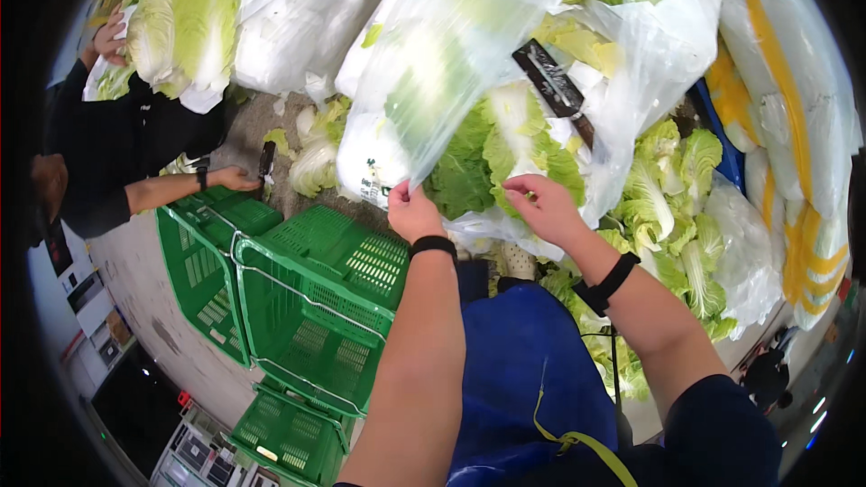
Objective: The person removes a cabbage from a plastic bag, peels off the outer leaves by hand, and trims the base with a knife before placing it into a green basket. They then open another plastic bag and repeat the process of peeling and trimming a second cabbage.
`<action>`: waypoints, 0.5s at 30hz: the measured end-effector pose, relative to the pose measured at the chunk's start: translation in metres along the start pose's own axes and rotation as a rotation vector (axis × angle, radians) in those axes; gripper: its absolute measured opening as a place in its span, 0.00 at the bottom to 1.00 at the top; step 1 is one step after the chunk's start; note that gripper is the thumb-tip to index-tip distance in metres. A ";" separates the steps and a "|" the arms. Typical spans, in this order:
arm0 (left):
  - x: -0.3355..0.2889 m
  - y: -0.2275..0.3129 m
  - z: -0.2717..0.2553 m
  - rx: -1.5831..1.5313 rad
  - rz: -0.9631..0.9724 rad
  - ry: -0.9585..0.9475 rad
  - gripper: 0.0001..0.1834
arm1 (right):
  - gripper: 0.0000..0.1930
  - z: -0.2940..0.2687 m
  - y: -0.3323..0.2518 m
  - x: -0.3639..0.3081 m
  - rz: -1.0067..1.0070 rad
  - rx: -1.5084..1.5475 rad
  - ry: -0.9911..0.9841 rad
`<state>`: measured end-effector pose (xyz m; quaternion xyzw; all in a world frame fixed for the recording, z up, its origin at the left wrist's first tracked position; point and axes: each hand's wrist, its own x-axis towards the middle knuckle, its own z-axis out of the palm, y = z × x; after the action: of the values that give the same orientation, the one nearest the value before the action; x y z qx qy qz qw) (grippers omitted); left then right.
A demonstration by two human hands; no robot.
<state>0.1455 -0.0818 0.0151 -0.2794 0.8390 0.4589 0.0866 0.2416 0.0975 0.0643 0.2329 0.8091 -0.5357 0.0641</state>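
Left fingers point(402, 194) pinch the clear bag point(442, 63); right fingers point(534, 184) narrow, grip I can't tell. Cabbage point(460, 167) at 12 o'clock. Step, judged: working bag edge; next likely needs two-handed spreading.

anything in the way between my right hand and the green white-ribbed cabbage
Nothing visible stands between the bare right hand and the green, white-ribbed leafy cabbage. The clear plastic sheet pinched in the bare left hand is off to the left; the black rectangular-bladed cleaver lies farther up.
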 end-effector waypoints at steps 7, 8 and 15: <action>0.028 0.008 -0.042 -0.281 -0.108 -0.537 0.05 | 0.10 0.063 -0.019 0.090 -0.159 -0.082 -0.068; 0.032 0.017 -0.049 -0.128 -0.109 -0.606 0.09 | 0.11 0.073 -0.028 0.100 -0.265 -0.087 -0.006; 0.028 0.095 -0.102 -0.470 -0.191 -0.855 0.07 | 0.20 0.131 -0.069 0.169 -0.740 -0.284 -0.372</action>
<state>0.0811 -0.1363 0.1304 -0.1537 0.5728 0.6992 0.3993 0.0425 0.0100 0.0079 -0.1846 0.8784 -0.4387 0.0439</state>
